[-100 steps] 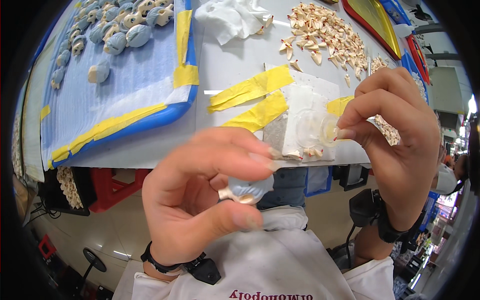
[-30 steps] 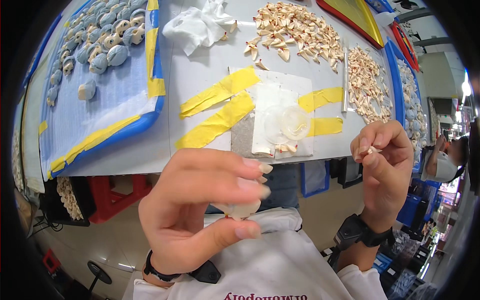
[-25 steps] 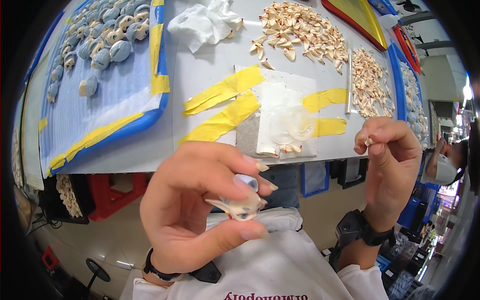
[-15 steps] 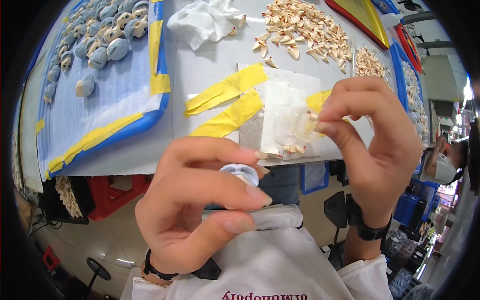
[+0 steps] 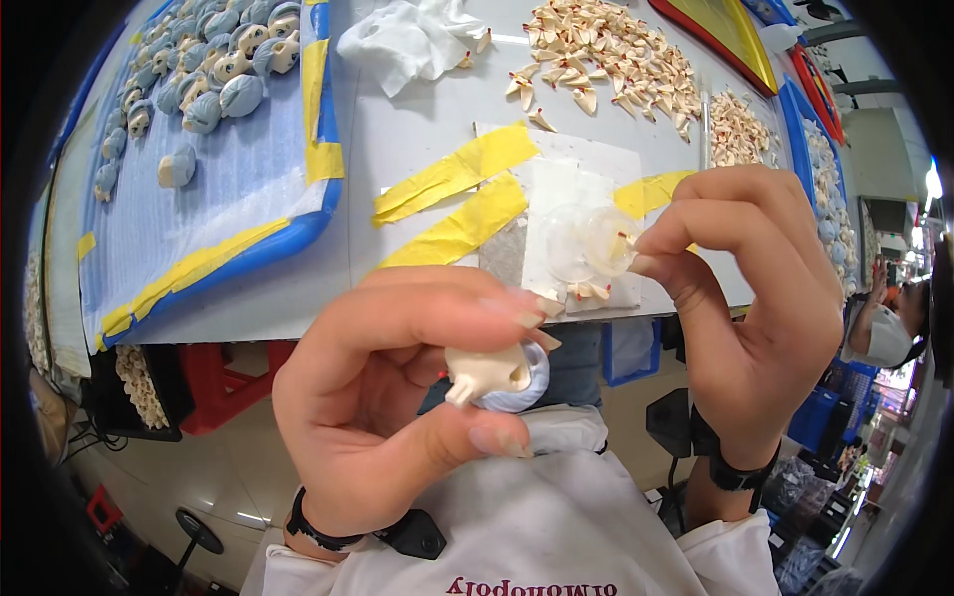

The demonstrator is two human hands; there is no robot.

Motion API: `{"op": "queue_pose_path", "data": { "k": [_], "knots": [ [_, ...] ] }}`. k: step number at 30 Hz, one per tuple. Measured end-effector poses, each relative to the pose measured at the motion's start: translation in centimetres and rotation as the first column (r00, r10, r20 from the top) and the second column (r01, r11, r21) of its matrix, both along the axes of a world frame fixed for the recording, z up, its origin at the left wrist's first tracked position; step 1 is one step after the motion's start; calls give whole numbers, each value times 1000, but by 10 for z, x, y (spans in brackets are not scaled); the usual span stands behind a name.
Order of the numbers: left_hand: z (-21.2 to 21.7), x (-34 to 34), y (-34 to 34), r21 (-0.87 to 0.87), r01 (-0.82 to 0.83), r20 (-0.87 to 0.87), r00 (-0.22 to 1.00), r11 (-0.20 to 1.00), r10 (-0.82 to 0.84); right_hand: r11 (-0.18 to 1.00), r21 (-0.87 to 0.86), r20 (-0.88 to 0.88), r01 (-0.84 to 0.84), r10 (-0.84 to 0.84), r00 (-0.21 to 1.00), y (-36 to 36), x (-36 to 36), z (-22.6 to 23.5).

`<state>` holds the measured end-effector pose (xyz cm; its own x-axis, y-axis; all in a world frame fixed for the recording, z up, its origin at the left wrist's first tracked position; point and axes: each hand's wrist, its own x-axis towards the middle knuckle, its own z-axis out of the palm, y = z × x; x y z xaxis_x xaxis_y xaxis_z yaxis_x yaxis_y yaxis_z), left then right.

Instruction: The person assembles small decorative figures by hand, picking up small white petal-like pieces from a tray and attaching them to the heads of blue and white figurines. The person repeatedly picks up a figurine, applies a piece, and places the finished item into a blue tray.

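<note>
My left hand [image 5: 363, 417] is closed around a small doll head [image 5: 492, 375] with light blue hair. Its cream side faces up, showing a round hole and a short stub. Over the white work pad [image 5: 542, 214], my right hand [image 5: 750, 283] pinches a tiny cream piece [image 5: 625, 239] with a dark red tip. Just behind those fingertips is a clear round dish [image 5: 576, 243]. A few cream pieces with red tips [image 5: 588, 291] lie at the pad's near edge.
A blue-rimmed tray [image 5: 323, 214] of blue-haired doll heads lies at the left. Cream pointed pieces [image 5: 606, 60] are heaped at the back, beside a white cloth [image 5: 407, 45]. Yellow tape [image 5: 457, 174] crosses the pad. Another tray [image 5: 820, 164] stands right; a person [image 5: 879, 323] sits beyond.
My left hand has turned the doll head, so its cream side with the hole shows instead of the blue hair. My right hand stays near the dish, still pinching the piece.
</note>
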<state>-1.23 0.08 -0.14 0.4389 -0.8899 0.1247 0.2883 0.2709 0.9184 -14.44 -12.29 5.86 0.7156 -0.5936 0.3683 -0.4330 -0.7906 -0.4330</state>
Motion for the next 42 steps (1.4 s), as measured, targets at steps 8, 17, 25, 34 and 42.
{"op": "queue_pose_path", "data": {
  "k": [8, 17, 25, 34, 42],
  "knots": [
    [2, -6, 2, -67, 20, -6, 1000, 998, -21, 851, 465, 377, -243, 58, 924, 30, -9, -6],
    [-6, 2, 10, -89, 70, 150, 987, 993, -56, 956, -27, 64, -291, 293, 954, 29, -5, 4],
    [-4, -1, 15, -2, 33, 98, 995, 999, -33, 983, 94, 298, -156, 122, 947, 40, 6, -11],
    [7, 3, -4, -209, 60, 720, 685, 976, 112, 597, 738, 359, -315, 48, 932, 32, -16, -1],
    [25, 66, 7, -124, -465, 941, 226, 877, 253, 781, 205, 91, 590, -616, 783, -72, -136, 26]
  ]
}}
